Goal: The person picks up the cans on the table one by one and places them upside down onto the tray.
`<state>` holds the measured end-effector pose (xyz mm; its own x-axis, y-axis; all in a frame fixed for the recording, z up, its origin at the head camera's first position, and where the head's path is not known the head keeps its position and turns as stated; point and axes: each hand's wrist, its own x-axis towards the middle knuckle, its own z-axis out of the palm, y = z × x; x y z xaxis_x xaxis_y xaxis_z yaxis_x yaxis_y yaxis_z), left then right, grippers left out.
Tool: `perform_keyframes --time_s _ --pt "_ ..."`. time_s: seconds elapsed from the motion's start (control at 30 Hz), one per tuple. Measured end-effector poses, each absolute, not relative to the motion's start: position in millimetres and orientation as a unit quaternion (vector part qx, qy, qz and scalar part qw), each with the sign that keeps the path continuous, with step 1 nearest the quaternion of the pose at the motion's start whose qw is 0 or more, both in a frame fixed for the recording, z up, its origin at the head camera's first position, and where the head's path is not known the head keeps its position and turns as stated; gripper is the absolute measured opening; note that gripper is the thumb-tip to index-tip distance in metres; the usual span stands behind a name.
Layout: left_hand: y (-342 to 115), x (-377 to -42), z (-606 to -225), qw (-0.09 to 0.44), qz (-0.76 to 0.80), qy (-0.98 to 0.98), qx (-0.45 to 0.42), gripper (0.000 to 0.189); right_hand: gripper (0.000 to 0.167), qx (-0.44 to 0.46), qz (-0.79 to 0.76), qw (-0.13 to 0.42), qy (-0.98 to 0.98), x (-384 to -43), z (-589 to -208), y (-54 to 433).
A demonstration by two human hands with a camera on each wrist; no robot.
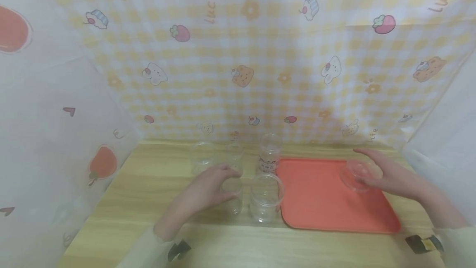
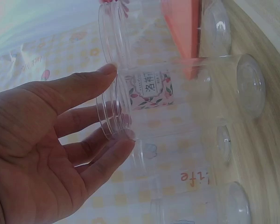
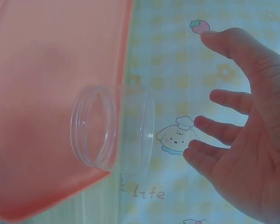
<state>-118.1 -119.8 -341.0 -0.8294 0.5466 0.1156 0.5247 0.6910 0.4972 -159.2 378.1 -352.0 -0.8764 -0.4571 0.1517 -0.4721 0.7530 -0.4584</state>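
My left hand (image 2: 60, 149) has its thumb and fingers around the threaded rim of a clear plastic jar (image 2: 186, 121), which stands upright on the wooden table. In the head view the left hand (image 1: 208, 189) partly covers that jar (image 1: 234, 204). A label with writing shows through its wall in the left wrist view. At the other side, my right hand (image 3: 242, 126) is spread, thumb apart from the fingers, holding nothing. Beside it a short clear jar (image 3: 130, 128) stands mouth down on the red tray (image 3: 46, 93). The right hand (image 1: 394, 177) partly overlaps this jar (image 1: 351, 177) in the head view.
A wide clear jar (image 1: 265, 210) stands by the tray's left edge. Behind it is a taller jar with a printed label (image 1: 268, 162). Further clear jars (image 1: 202, 156) stand at the back left. A patterned cloth (image 1: 241, 53) hangs behind the table.
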Motion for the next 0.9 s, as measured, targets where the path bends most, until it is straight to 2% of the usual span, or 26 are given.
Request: perform_keyframes --time_s 0.27,0.53,0.9 --pt "-119 -118 -341 0.018 0.272 0.917 0.291 0.045 0.069 0.246 0.255 0.031 -0.934 -148 -346 372" --pt "-118 -116 -340 0.014 0.269 0.92 0.283 0.044 0.069 0.251 0.271 0.046 -0.928 -144 -349 369" --pt "-118 -115 -335 0.012 0.257 0.925 0.281 0.048 0.066 0.267 0.299 0.04 -0.915 -141 -356 370"
